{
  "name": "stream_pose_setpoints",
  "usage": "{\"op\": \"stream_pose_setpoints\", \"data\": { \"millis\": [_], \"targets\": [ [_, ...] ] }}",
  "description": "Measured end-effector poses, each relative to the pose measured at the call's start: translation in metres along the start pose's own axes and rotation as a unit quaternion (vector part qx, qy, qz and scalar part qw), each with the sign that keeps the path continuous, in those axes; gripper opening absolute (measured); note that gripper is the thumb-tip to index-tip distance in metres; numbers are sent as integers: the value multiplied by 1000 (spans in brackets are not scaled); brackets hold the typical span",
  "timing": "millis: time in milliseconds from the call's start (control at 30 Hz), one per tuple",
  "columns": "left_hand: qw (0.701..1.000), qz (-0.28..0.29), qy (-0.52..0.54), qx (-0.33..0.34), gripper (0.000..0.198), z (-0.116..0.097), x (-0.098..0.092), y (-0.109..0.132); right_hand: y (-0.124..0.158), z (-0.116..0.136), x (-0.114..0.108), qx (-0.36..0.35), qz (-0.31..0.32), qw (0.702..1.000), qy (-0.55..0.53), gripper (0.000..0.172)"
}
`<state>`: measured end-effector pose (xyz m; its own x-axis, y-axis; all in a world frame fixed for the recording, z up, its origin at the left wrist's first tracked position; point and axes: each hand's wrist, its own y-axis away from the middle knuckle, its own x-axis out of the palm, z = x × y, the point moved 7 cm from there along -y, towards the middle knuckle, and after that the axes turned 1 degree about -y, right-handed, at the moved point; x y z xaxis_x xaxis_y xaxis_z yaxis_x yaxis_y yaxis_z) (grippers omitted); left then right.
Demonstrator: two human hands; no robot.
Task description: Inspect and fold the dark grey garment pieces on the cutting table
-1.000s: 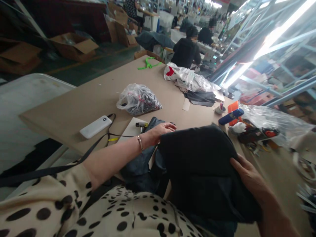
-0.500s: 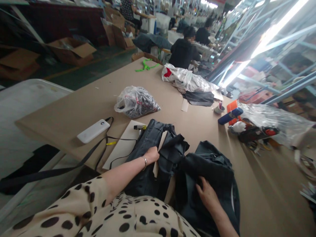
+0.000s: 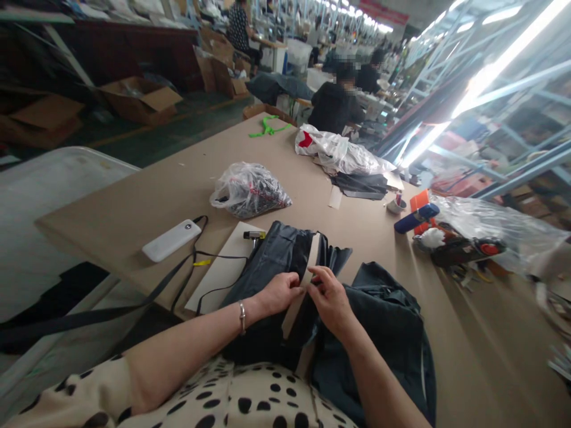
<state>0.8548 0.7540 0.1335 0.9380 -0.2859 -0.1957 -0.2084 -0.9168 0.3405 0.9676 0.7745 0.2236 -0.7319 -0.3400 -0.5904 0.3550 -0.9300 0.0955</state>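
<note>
Dark fabric (image 3: 281,249) lies in front of me with a narrow beige strip (image 3: 291,318), like cardboard, running lengthwise along it. My left hand (image 3: 279,292) is closed at the strip's left edge, its fingers curled over the cloth and the thumb at the strip. From the other side, my right hand (image 3: 332,300) pinches the strip's right edge, thumb and forefinger close to my left thumb. Whether cloth is also caught in either grip I cannot tell. A second dark fabric piece (image 3: 379,333) is bunched to the right, partly beneath my right forearm.
On the tan table (image 3: 178,184) are a white power bank (image 3: 172,241), a small hammer (image 3: 254,235) on a pale board (image 3: 205,288), and a filled plastic bag (image 3: 252,190). A blue cylinder (image 3: 416,218) and a clear plastic sheet (image 3: 504,226) are at right. People sit beyond.
My right hand has left the right-hand fabric and come over to the beige strip. More of the strip shows, and the cloth right of it is folded differently. My left hand has shifted slightly down.
</note>
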Motion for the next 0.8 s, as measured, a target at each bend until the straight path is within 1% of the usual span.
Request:
{"op": "stream_pose_setpoints", "data": {
  "millis": [33,100,133,167,200,233,267,300,333,367,400,433,500,567,600,633,667,700,767,800],
  "targets": [
    [999,-21,-25,28,20,-9,-3,4,-7,0,7,12,-25,1000,6,31],
    [988,-69,-108,82,21,-26,-8,14,-15,-12,14,61,-63,996,4,36],
    [977,-88,-161,104,21,-32,-9,18,-17,-18,15,82,-73,994,0,39],
    [964,-100,-215,121,20,-37,-10,22,-18,-20,13,80,-83,993,2,40],
    [949,-105,-266,130,19,-41,-10,25,-18,-17,7,52,-99,993,22,38],
    [933,-104,-315,142,18,-45,-9,28,-17,-7,-2,1,-120,991,62,33],
    [914,-101,-359,157,18,-49,-9,31,-14,8,-12,-66,-137,981,120,30],
    [896,-99,-396,176,18,-54,-10,34,-12,26,-21,-135,-140,962,192,32],
    [877,-97,-427,199,19,-60,-11,37,-10,45,-27,-195,-124,936,264,37],
    [856,-101,-454,226,20,-68,-13,40,-11,60,-31,-233,-82,912,326,42],
    [835,-106,-476,255,19,-76,-16,44,-14,71,-34,-244,-22,895,372,43],
    [815,-112,-493,283,17,-84,-18,47,-18,76,-37,-234,49,885,400,40],
    [782,-121,-516,327,12,-100,-23,52,-26,76,-40,-173,186,874,414,32],
    [766,-125,-526,349,10,-110,-25,53,-30,67,-36,-116,281,865,399,32],
    [764,-125,-527,350,10,-113,-26,52,-29,62,-32,-105,309,861,389,31],
    [766,-124,-527,346,10,-115,-27,51,-28,57,-26,-108,323,858,384,29],
    [769,-121,-526,344,10,-115,-28,50,-26,52,-21,-117,323,858,383,27],
    [770,-126,-521,345,10,-116,-29,51,-25,48,-17,-123,309,861,385,28],
    [772,-164,-488,373,11,-118,-34,57,-26,37,-17,-108,254,875,399,32],
    [773,-192,-459,395,14,-119,-37,63,-27,31,-21,-86,213,888,399,32]
  ]
}}
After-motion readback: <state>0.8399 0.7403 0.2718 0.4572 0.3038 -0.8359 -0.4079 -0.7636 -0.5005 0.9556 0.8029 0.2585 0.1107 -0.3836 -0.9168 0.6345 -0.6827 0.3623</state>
